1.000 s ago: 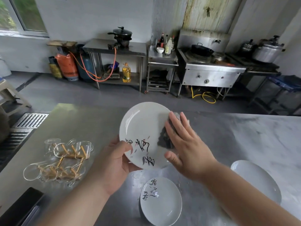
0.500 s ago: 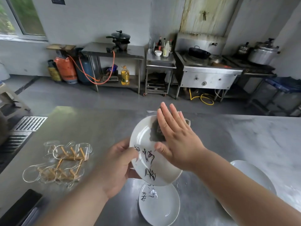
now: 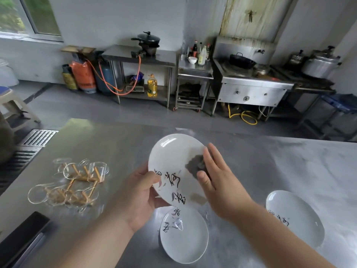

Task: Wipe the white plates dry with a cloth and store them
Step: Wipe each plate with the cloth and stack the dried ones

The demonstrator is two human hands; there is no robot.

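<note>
— Holding what, that left hand (image 3: 139, 194)?
— A white plate (image 3: 173, 157) with dark brush writing on it. The thumb lies on the face at the near left rim and the fingers curl round behind. The plate is gripped, tilted up above the steel table (image 3: 116, 144), with its face toward the camera.
— And the right hand (image 3: 218, 182)?
— Its fingers are straight and close together. They are laid flat over a dark grey cloth (image 3: 194, 165) and press it to the right side of the plate's face. The thumb sits at the cloth's lower edge. The cloth is pinned under the fingers rather than wrapped in them.
— Other plates?
— Two, both flat on the table. A second plate (image 3: 185, 242) lies just below the raised one, with the same writing and a wet-looking glint on it. A third plate (image 3: 297, 215) lies to the right, well apart from the second.
— Anything else on the table?
— Clear glass cups (image 3: 73, 182) on a wooden rack at the left. At the near left corner there is a flat black thing (image 3: 23, 235); I cannot tell what it is.
— Behind?
— A steel stove (image 3: 251, 89) with a black wok (image 3: 241, 61), a yellow oil bottle (image 3: 152, 86) on a low shelf, and an orange gas cylinder (image 3: 83, 76) by the wall.
</note>
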